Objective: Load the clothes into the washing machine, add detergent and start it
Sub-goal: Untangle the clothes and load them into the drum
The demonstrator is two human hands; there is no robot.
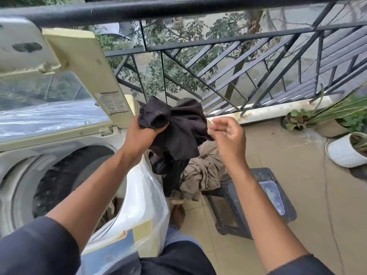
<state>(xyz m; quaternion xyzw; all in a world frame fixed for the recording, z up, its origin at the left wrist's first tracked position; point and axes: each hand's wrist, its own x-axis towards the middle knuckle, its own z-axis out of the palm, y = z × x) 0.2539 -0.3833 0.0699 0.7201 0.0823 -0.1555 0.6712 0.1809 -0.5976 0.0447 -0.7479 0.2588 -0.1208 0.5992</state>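
A top-loading washing machine [17, 165] stands at the left with its lid [59, 108] raised and its dark drum [59, 181] exposed. My left hand [142, 133] is shut on a black garment [182, 132], holding it up to the right of the drum opening. My right hand [228, 133] hovers just right of the cloth, fingers loosely curled, holding nothing. Beige clothes [204, 173] lie heaped on a dark plastic stool [256, 203] below the black garment.
A black metal railing [238, 62] closes off the balcony ahead. Potted plants [297, 120] and a white ribbed pot [345, 149] stand at the right on the tiled floor [288, 155]. Clear plastic wrap [147, 197] covers the machine's right side.
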